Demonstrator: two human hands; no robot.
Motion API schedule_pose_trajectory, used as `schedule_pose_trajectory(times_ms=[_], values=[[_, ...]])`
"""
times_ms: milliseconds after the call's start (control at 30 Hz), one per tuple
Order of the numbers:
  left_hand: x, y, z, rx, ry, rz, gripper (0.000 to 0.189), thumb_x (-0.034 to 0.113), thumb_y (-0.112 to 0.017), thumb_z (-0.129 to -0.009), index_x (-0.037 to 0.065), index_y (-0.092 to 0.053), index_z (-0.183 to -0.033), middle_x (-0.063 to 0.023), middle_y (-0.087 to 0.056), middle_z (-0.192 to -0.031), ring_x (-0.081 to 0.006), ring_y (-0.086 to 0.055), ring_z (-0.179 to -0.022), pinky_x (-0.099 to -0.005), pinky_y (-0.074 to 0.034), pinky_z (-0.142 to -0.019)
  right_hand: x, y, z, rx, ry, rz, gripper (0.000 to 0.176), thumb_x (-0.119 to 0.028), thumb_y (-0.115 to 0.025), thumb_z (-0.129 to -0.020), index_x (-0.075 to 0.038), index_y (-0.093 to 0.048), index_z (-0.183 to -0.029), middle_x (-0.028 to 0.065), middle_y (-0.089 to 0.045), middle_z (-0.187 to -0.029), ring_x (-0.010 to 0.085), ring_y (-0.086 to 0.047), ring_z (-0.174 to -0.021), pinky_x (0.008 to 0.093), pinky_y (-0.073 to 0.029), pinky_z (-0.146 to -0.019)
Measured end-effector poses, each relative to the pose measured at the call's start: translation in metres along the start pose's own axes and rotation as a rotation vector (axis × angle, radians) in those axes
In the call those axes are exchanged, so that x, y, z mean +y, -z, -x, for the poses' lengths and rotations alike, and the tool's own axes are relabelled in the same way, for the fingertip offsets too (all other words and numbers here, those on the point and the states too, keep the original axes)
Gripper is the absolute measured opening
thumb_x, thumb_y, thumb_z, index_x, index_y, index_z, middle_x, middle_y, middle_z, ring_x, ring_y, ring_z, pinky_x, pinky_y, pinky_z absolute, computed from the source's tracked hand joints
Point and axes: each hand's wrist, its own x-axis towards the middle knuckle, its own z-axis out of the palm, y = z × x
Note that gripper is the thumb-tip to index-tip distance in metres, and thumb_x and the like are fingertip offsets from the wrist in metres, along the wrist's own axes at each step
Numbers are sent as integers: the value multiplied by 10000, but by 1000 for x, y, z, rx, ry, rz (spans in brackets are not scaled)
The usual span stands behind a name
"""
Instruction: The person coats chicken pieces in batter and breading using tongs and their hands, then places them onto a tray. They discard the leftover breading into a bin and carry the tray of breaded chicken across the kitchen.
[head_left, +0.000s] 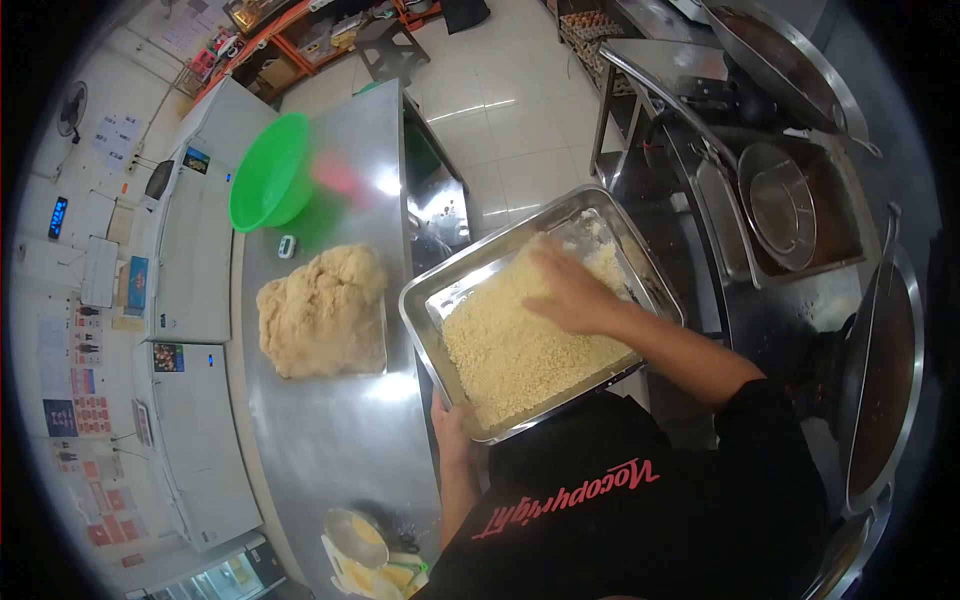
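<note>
A deep metal tray (421,318) is held tilted in front of my body, with pale yellow crumbs (520,345) spread over much of its floor. My left hand (452,428) grips the tray's near left corner from outside. Inside the tray, my right hand (570,290) rests on the crumbs near the upper middle, its fingers slightly blurred and partly apart; I see nothing held in it. Some whitish powder lies in the tray's far right corner. Left of the tray, a large lumpy beige mass (325,310) sits on the steel table.
The steel table (330,430) carries a green bowl (272,175), a small timer (287,246) and a metal bowl (357,538). On the right are a strainer (778,205) over a basin and large woks (880,380). White freezers (195,245) line the left wall.
</note>
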Motion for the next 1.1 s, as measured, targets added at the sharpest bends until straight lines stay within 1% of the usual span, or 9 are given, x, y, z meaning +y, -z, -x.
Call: schedule_pose_trajectory(times_ms=[167, 367, 600, 700, 800, 867, 900, 967, 1100], values=[[14, -22, -83, -43, 15, 50, 698, -2, -479, -687, -28, -432, -1383, -149, -601, -1235, -258, -632, -1068, -350, -510, -938, -2, 17, -63, -141, 247, -162, 744, -427, -606, -948, 69, -373, -1450, 298, -303, -1550, 415, -285, -1458, 457, -240, -1203], [61, -56, -199, -69, -25, 26, 659, 5, -485, -701, -29, -463, -1359, -126, -625, -1179, -218, -626, -1023, -316, -501, -890, 29, 66, -209, 180, 238, 79, 647, -387, -617, -949, 52, -461, -1398, 277, -368, -1520, 406, -333, -1433, 433, -276, -1188], [119, -93, -301, -29, -38, 5, 678, -5, -488, -685, -23, -469, -1362, -120, -621, -1188, -218, -621, -1037, -309, -494, -902, 14, 100, -324, -202, 296, -118, 599, -385, -581, -973, 9, -479, -1413, 221, -432, -1506, 358, -413, -1399, 421, -327, -1162], [136, -113, -335, 7, -106, -75, 688, -17, -479, -684, -17, -466, -1372, -112, -616, -1196, -218, -616, -1039, -308, -495, -893, 35, 99, -390, 121, 468, 77, 566, -415, -586, -960, 10, -554, -1331, 219, -507, -1440, 367, -473, -1342, 418, -383, -1122], [144, -123, -376, 43, -98, 56, 702, -24, -471, -680, -18, -454, -1382, -124, -614, -1199, -223, -618, -1053, -322, -497, -910, 34, 101, -441, 18, 445, 32, 494, -403, -579, -961, -35, -600, -1289, 196, -556, -1394, 364, -538, -1269, 426, -422, -1078], [153, -138, -402, 82, -128, 66, 704, -26, -468, -679, -20, -450, -1383, -126, -612, -1202, -227, -619, -1057, -327, -498, -917, 10, 134, -470, -544, 324, 89, 402, -388, -562, -969, -87, -659, -1216, 172, -648, -1254, 352, -629, -1128, 451, -479, -991], [157, -146, -416, 119, -135, 76, 706, -28, -465, -679, -22, -447, -1384, -129, -610, -1206, -231, -620, -1061, -331, -500, -923, 20, 136, -492, -545, 342, 89, 402, -388, -562, -969, -87, -659, -1216, 172, -648, -1254, 352, -629, -1128, 451, -479, -991], [159, -156, -453, 183, -150, 37, 706, -28, -462, -681, -25, -441, -1387, -136, -604, -1221, -247, -623, -1064, -336, -503, -925, 43, 144, -535, -34, 587, -180, 312, -345, -592, -948, -103, -699, -1113, 158, -707, -1064, 355, -676, -979, 460, -522, -873], [162, -186, -534, 221, -254, 80, 736, -33, -476, -675, -21, -414, -1409, -153, -588, -1234, -278, -622, -1084, -365, -512, -931, 91, 220, -627, 196, 609, -369, 229, -241, -642, -904, -70, -713, -1040, 156, -713, -1005, 353, -684, -927, 440, -536, -816]])
